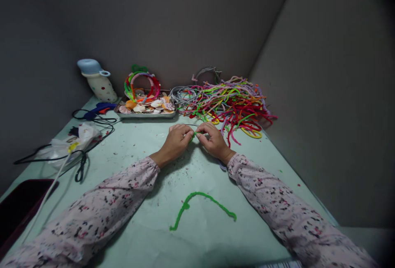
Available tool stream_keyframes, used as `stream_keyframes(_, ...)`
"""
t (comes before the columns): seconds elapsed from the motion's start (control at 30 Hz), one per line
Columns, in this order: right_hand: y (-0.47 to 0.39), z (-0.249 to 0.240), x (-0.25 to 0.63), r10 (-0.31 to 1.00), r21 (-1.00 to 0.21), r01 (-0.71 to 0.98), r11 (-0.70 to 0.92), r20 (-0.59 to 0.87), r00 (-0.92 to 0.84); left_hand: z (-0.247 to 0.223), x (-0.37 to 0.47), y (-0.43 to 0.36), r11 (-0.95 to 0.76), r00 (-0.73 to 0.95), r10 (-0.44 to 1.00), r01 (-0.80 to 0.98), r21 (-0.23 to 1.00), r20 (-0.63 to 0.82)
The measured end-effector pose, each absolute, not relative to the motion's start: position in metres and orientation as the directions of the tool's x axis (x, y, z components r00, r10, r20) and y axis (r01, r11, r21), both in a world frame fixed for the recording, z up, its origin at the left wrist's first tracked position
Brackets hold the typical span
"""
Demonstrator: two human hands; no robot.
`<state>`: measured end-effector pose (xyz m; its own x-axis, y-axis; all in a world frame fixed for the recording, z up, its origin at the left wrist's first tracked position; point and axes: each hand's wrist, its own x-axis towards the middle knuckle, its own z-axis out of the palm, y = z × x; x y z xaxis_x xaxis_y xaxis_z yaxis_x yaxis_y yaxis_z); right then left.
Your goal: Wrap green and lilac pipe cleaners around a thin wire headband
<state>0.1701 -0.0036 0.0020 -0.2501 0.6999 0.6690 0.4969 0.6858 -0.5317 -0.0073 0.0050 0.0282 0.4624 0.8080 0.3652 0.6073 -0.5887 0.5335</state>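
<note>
Close together over the middle of the table, my left hand (176, 141) and my right hand (212, 139) are both closed in a pinch. Between their fingertips shows a short bit of green pipe cleaner (195, 134). A thin grey wire (192, 125) arcs just behind the fingers, spanning from one hand to the other; most of it is hidden by them. Nearer to me, a bent green pipe cleaner (202, 194) lies loose on the table, touched by neither hand.
At the back, a metal tray (145, 116) holds shells and colourful wrapped rings (131, 85). Coiled grey wire (185, 95) and a heap of pipe cleaners (234, 99) lie right of it. Leftward are a bottle (100, 85), a blue glue gun (97, 111), cords and a plastic bag (83, 136).
</note>
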Motion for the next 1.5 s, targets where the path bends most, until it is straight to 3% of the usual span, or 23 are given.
stream_keyframes(0.63,-0.004,0.003,0.17,0.707,-0.537,0.5,0.679,0.661,-0.25,0.023,-0.006,0.008,-0.606,0.492,0.795,0.615,0.504,0.355)
stream_keyframes(0.83,-0.003,0.003,0.17,0.71,-0.537,0.506,0.675,0.66,-0.247,0.025,-0.01,0.009,-0.599,0.495,0.797,0.577,0.555,0.346)
stream_keyframes(1.0,-0.003,0.003,0.171,0.725,-0.562,0.5,0.659,0.652,-0.223,0.028,-0.014,0.009,-0.557,0.387,0.83,0.545,0.626,0.402)
stream_keyframes(1.5,-0.002,0.0,0.175,0.776,-0.668,0.425,0.611,0.611,-0.154,0.021,-0.016,0.011,-0.688,0.416,0.719,0.537,0.488,0.556)
